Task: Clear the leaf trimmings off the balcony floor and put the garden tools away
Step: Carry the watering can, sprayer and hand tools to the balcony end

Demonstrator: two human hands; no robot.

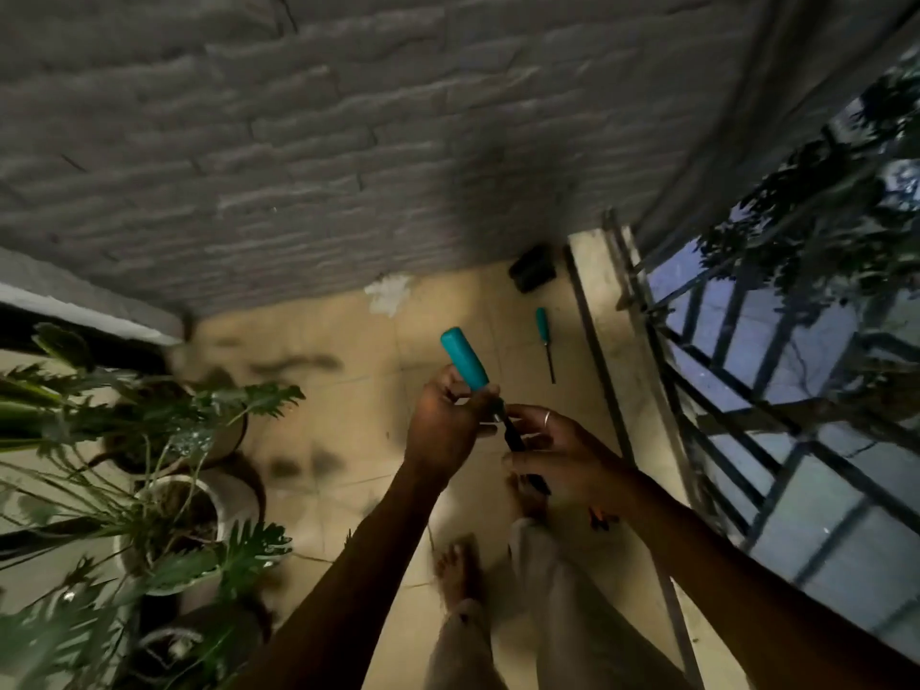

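I hold a garden tool with a teal handle (465, 358) above the beige tiled floor. My left hand (448, 420) grips the lower end of the handle, which points up and away. My right hand (557, 453) closes around the tool's dark metal end (515, 443), whose shape is hidden by my fingers. A second teal-handled tool (545, 341) with a thin dark shaft lies on the floor near the railing. Dark smudges that may be leaf trimmings (298, 363) lie on the tiles by the pots, blurred.
Potted plants (164, 440) with long green leaves crowd the left side. A grey brick wall (348, 141) closes the far end. A dark box-like object (532, 268) sits in the far corner. A metal railing (747, 415) runs along the right. My bare feet (460, 572) stand below.
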